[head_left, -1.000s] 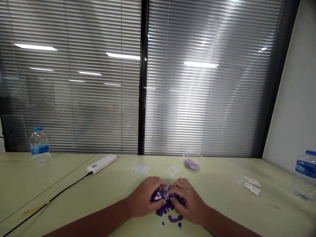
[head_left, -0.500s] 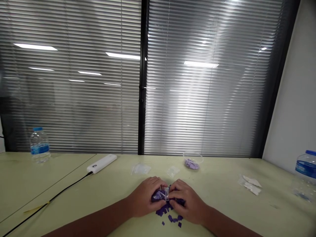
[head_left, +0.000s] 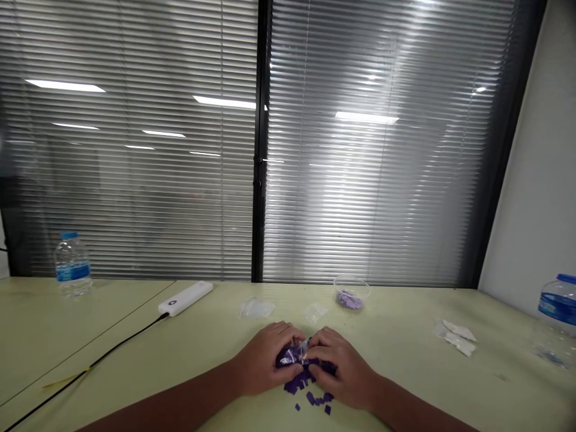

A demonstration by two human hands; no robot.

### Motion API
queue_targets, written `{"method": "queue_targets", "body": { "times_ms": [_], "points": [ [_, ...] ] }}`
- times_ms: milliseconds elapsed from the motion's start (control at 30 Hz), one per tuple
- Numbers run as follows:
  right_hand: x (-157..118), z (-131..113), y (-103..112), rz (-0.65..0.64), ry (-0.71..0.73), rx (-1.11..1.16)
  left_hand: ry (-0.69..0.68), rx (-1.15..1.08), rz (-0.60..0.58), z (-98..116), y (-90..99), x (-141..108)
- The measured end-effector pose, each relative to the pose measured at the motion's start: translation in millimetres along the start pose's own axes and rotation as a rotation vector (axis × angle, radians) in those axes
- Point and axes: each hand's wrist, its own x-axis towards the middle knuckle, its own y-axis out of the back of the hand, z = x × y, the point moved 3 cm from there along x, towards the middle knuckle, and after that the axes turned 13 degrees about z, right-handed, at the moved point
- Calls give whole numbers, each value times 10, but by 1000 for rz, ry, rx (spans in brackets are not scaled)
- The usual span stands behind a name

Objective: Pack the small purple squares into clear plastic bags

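Between my two hands lies a small clear plastic bag [head_left: 290,355] with dark purple pieces in it. My left hand [head_left: 265,360] is curled round the bag's left side, thumb low and fingers over the top. On the other side, my right hand [head_left: 339,367] grips the bag's right edge with bent fingers; part of the bag is hidden under it. Loose purple square pieces [head_left: 294,384] lie on the table just below the bag, and a few more sit nearer to me.
Beyond my hands are clear plastic bags [head_left: 256,308] and a clear round bowl [head_left: 351,294] with lilac pieces. A white power bank [head_left: 186,298] with a black cable lies left. Water bottles [head_left: 72,267] stand at both sides. Torn white wrappers [head_left: 455,336] lie right.
The clear bag's plastic has shifted slightly between my fingers. Both hands stay in nearly the same place.
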Motion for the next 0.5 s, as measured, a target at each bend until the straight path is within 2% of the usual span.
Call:
{"method": "queue_targets", "body": {
  "times_ms": [333,500],
  "points": [
    [3,-10,38,51,-15,-22,-3,-1,12,11,0,8],
    [5,-17,31,33,-11,-19,-4,-3,8,13,1,5]
  ]
}}
